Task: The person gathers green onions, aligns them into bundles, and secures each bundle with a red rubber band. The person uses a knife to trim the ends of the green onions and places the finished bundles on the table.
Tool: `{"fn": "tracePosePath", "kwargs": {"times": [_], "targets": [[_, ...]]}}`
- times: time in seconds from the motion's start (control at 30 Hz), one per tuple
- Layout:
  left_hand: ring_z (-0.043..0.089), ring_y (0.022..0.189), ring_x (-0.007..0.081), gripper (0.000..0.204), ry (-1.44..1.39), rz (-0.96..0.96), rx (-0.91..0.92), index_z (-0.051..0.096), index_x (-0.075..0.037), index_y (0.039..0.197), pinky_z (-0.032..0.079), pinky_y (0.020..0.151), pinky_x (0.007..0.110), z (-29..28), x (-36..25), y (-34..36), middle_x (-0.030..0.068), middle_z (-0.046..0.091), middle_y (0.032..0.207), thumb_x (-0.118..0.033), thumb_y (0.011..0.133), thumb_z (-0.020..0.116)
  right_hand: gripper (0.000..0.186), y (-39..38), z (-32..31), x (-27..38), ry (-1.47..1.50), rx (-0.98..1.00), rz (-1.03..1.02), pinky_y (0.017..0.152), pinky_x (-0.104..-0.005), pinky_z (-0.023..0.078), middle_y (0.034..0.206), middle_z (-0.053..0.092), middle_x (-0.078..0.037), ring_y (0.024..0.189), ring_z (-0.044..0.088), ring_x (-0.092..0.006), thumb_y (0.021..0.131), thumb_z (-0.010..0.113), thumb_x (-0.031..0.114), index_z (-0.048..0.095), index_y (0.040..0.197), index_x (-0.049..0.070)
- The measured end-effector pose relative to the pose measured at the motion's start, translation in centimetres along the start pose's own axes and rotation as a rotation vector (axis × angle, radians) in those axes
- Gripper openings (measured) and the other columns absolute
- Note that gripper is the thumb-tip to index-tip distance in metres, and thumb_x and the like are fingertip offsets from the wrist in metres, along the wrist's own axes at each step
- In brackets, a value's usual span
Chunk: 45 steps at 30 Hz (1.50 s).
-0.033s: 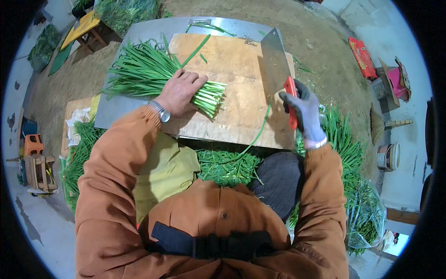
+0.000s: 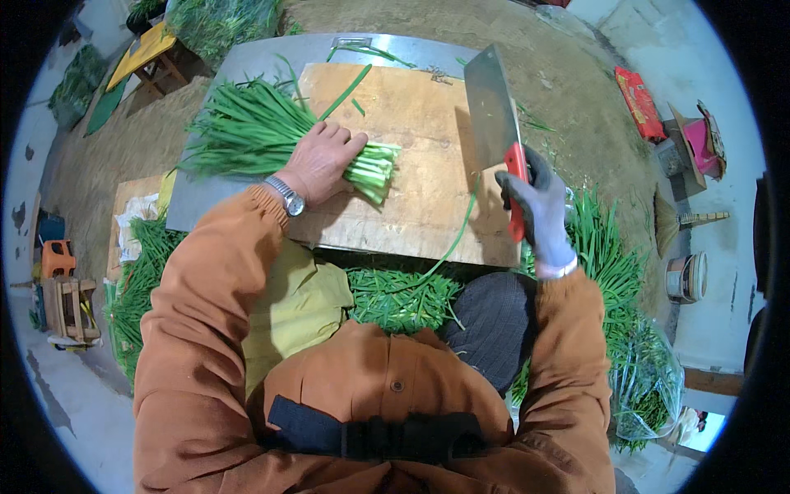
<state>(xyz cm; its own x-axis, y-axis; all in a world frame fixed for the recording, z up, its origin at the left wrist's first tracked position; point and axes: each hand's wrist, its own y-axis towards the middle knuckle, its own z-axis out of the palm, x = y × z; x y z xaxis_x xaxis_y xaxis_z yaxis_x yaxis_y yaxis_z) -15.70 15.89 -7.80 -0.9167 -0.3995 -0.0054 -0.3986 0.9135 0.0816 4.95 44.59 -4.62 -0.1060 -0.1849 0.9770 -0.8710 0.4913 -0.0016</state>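
Observation:
My bare left hand (image 2: 323, 162) is closed over a bunch of garlic chives (image 2: 247, 123), near its pale stem ends. The bunch lies across the left of a wooden cutting board (image 2: 411, 103), its green leaves spreading left onto a metal table (image 2: 247, 58). In my gloved right hand (image 2: 539, 193) is a cleaver (image 2: 491, 107), gripped by its red handle. Its wide blade stands upright over the board's right side, apart from the bunch. One long loose chive (image 2: 467, 221) hangs over the board's near edge.
Cut green pieces (image 2: 403, 295) lie in a heap below the board, between my legs. More chives are piled at left (image 2: 136, 305) and right (image 2: 605, 255), beside a clear plastic bag (image 2: 650, 383). A white bucket (image 2: 687, 277), a broom (image 2: 671, 221) and a red sack (image 2: 639, 103) stand or lie at right.
The cleaver and my right hand have shifted slightly, the blade turning a little. My left hand stays on the chives with hardly any movement.

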Motion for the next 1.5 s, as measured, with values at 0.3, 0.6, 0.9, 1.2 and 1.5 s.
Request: {"fn": "tracePosePath", "kwargs": {"times": [0.3,0.6,0.9,1.2,1.5], "targets": [[0.05,0.117,0.0378,0.043,0.113,0.033,-0.136,0.053,0.003,0.109,0.039,0.101,0.05,2.1,-3.2,2.8,0.0233,0.052,0.12,-0.02,0.076,0.069,0.061,-10.6,2.2,4.1,0.033,-0.069,-0.018,0.077,-0.0269,0.05,0.1,0.064,-0.006,0.084,0.06,-0.0117,0.089,0.061,0.002,0.038,0.145,-0.004],[0.066,0.093,0.0406,0.046,-0.164,-0.216,0.173,0.059,-0.002,0.1,0.052,0.082,0.049,2.7,-3.8,4.5,0.0229,0.068,0.097,-0.032,0.071,0.078,0.068,-12.5,6.5,1.1,-0.552,0.032,-0.289,0.072,-0.0367,0.052,0.087,0.061,-0.021,0.076,0.065,-0.0332,0.09,0.063,0.005,0.032,0.151,0.0],[0.067,0.093,0.0375,0.039,-0.174,-0.221,0.174,0.064,-0.004,0.092,0.053,0.081,0.046,2.9,-3.8,4.7,0.0205,0.069,0.094,-0.032,0.07,0.078,0.069,-11.5,8.2,-0.5,-0.589,0.102,-0.269,0.072,-0.0437,0.052,0.095,0.063,-0.023,0.081,0.065,-0.0395,0.091,0.062,0.008,0.03,0.152,0.004],[0.067,0.096,0.0363,0.042,-0.176,-0.269,0.261,0.065,-0.005,0.099,0.052,0.084,0.045,2.5,-3.9,5.2,0.0189,0.07,0.098,-0.035,0.072,0.078,0.071,-11.3,8.4,-0.8,-0.61,0.115,-0.304,0.068,-0.0482,0.051,0.09,0.063,-0.024,0.078,0.063,-0.0422,0.091,0.06,0.009,0.026,0.154,0.005],[0.067,0.098,0.0361,0.04,-0.171,-0.238,0.245,0.065,-0.006,0.1,0.052,0.086,0.046,2.7,-3.9,5.0,0.019,0.07,0.1,-0.035,0.075,0.075,0.066,-9.5,8.9,-0.5,-0.619,0.201,-0.252,0.081,-0.0418,0.052,0.1,0.062,-0.03,0.091,0.065,-0.0418,0.09,0.059,0.002,0.032,0.15,-0.002]]}}
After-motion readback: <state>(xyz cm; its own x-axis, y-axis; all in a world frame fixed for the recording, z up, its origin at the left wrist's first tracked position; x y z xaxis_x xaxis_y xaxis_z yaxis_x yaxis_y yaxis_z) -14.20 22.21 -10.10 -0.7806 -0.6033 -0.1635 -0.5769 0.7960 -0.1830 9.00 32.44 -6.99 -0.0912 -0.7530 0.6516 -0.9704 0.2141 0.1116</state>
